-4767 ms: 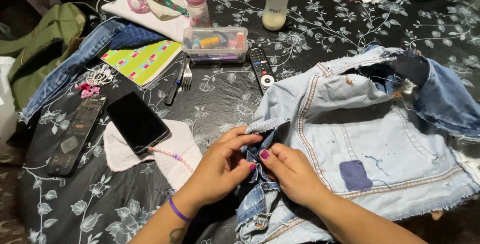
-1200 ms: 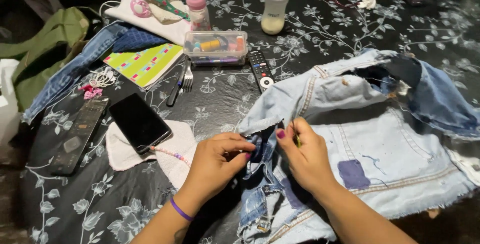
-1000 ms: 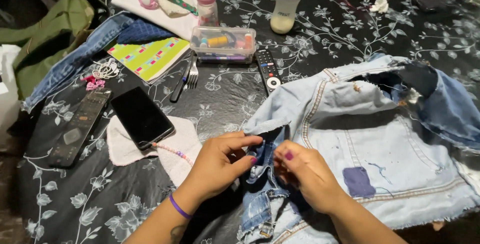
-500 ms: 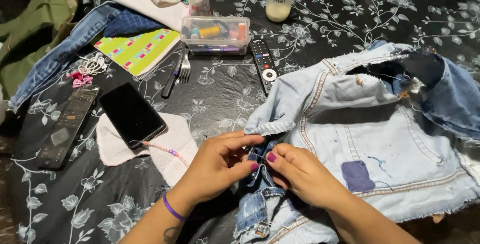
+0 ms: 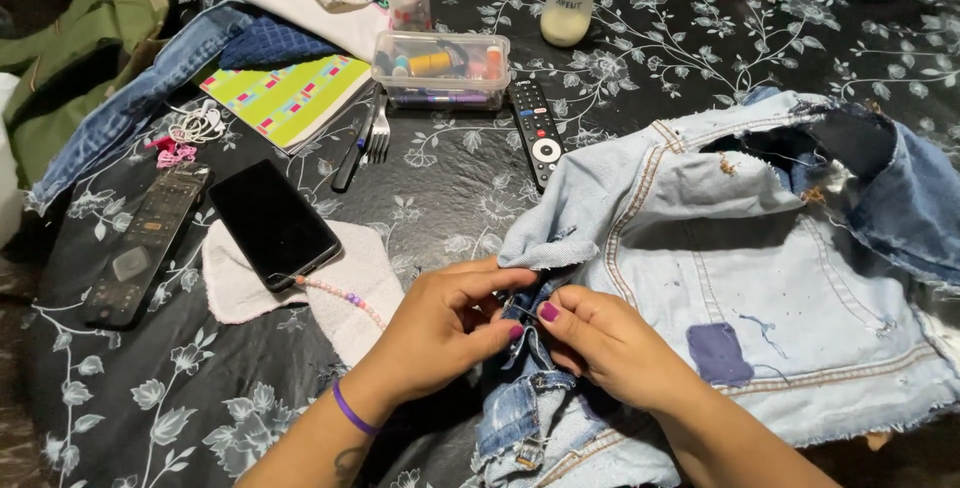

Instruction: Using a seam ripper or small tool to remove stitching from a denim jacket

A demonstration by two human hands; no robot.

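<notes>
Black floral tablecloth [image 5: 700, 28] carries a denim jacket [image 5: 760, 268], pinched by left hand [image 5: 440, 333] and right hand [image 5: 605, 343] fingers.

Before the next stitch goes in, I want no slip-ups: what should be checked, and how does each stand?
1. Both hands on the seam: left hand and right hand pinch the denim jacket together: ok.
2. Needle visible: too small: cannot tell.
3. Jacket lying spread on the table: ok.
4. Sewing box within reach: closed, beyond the phone: ok.
5. Thread taut: cannot tell.
</notes>
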